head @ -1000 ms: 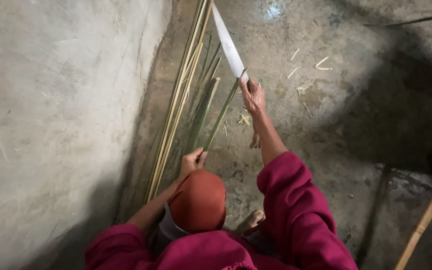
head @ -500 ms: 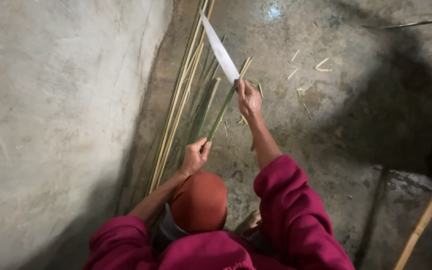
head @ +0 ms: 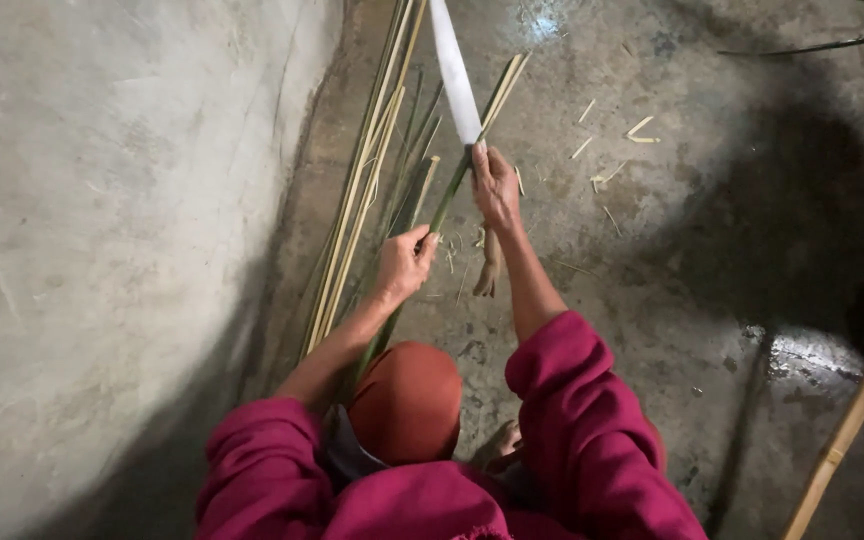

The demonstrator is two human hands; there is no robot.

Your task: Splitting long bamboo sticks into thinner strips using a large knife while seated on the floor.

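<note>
a: our right hand is wrapped around the handle of a long, pale, broad steel blade, its edge set into the top of a thin green bamboo strip that slants up from our lap.

b: and our left hand pinches that strip lower down, fingers closed on it, so it stays steady against the blade.

a: split yellow-green bamboo slats lie in a bundle along the grey concrete wall, out of the way. pale chips dot the wet concrete floor.

b: packages, labels, signs? we see none, though it's dim.
</note>
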